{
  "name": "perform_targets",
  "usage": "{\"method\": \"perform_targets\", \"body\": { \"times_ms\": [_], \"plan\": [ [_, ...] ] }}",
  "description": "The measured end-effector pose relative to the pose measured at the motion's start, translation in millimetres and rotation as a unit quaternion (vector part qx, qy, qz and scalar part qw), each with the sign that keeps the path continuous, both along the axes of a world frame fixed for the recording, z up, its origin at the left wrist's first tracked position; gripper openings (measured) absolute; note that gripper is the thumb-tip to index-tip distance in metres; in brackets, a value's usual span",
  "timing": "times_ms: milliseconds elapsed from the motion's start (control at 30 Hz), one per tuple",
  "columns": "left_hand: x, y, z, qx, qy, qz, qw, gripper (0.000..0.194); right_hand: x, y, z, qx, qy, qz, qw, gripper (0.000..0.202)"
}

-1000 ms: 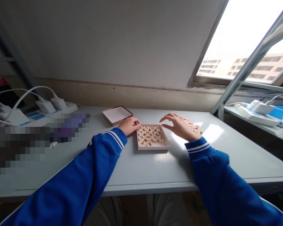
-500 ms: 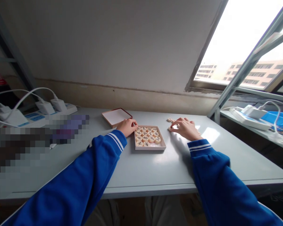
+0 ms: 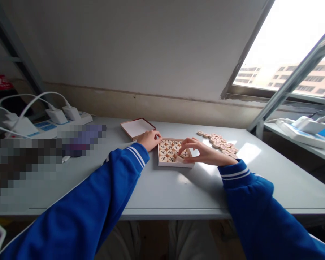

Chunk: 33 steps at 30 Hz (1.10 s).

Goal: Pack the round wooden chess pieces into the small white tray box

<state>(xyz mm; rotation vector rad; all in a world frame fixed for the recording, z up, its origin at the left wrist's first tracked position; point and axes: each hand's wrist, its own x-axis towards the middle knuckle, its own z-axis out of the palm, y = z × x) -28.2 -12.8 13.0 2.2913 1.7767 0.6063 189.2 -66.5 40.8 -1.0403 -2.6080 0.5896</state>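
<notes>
A shallow box (image 3: 176, 164) sits on the table, with rows of round Chinese chess pieces (image 3: 170, 147) marked with dark characters inside it. At its far left corner, my left hand (image 3: 149, 140) has its fingers closed on the rim. My right hand (image 3: 200, 151) is over the box's right side, thumb and forefinger pinching a Chinese chess piece (image 3: 181, 158) low at the near right corner. That piece is partly hidden by my fingers. Behind my right hand lie several loose Chinese chess pieces (image 3: 219, 141) on the tabletop.
The box lid (image 3: 138, 128) lies open side up, behind my left hand. Power strips with white chargers stand at the left (image 3: 60, 127) and on a shelf at the right (image 3: 300, 133). A dark bottle with a red label (image 3: 0, 83) is at the far left.
My right hand has moved left from the loose pieces to the box, bringing a piece along. More loose pieces now show at the right. My left hand stays at the box's corner.
</notes>
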Motion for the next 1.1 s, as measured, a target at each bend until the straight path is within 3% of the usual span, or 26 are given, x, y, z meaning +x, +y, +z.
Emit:
{"method": "perform_targets", "body": {
  "times_ms": [167, 333, 567, 767, 900, 1033, 1100],
  "plan": [
    [0, 0, 0.0, 0.006, -0.004, -0.014, 1.000, 0.025, 4, 0, -0.3, 0.002, 0.006, 0.001, 1.000, 0.032],
    [-1, 1, -1.5, 0.010, -0.006, -0.016, 1.000, 0.025, 6, 3, -0.2, 0.046, 0.002, -0.042, 0.998, 0.033],
    [-2, 3, -3.2, 0.013, -0.003, -0.020, 1.000, 0.024, 5, 2, -6.1, 0.049, -0.044, -0.010, 0.998, 0.031],
    [-1, -1, 1.4, 0.002, -0.006, -0.017, 1.000, 0.024, 0, -3, 2.1, 0.116, 0.039, -0.060, 0.991, 0.026],
    [0, -3, 3.0, 0.008, -0.002, -0.015, 1.000, 0.024, -25, -44, 20.3, 0.232, 0.179, -0.071, 0.953, 0.018],
    [0, -2, 2.3, 0.003, 0.003, -0.023, 1.000, 0.025, -56, -117, 36.9, 0.236, 0.235, 0.033, 0.942, 0.024],
    [0, -1, 2.1, 0.002, 0.006, -0.025, 1.000, 0.025, -67, -145, 37.2, 0.215, 0.235, 0.021, 0.948, 0.025]
  ]
}}
